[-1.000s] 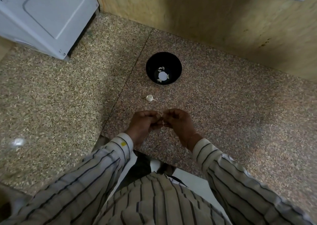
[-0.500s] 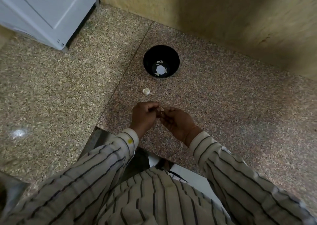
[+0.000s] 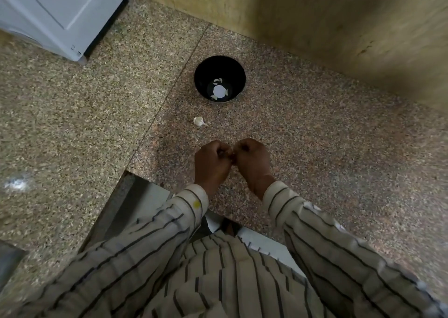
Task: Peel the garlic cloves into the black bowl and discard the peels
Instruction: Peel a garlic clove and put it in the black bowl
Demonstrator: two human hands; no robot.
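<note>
At twelve o'clock from the hands stands one round black bowl on speckled granite counter, holding about four pale peeled cloves. One papery garlic piece lies just below it. Left hand and right hand, both curled, touch knuckles; what they pinch is hidden.

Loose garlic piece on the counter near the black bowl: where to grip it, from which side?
Pinch the garlic piece across its rounded body, coming straight down from above. It lies flat on the counter, its thin tail pointing right and too slim to hold. Bowl and hands sit apart from it, so the top is open.
</note>
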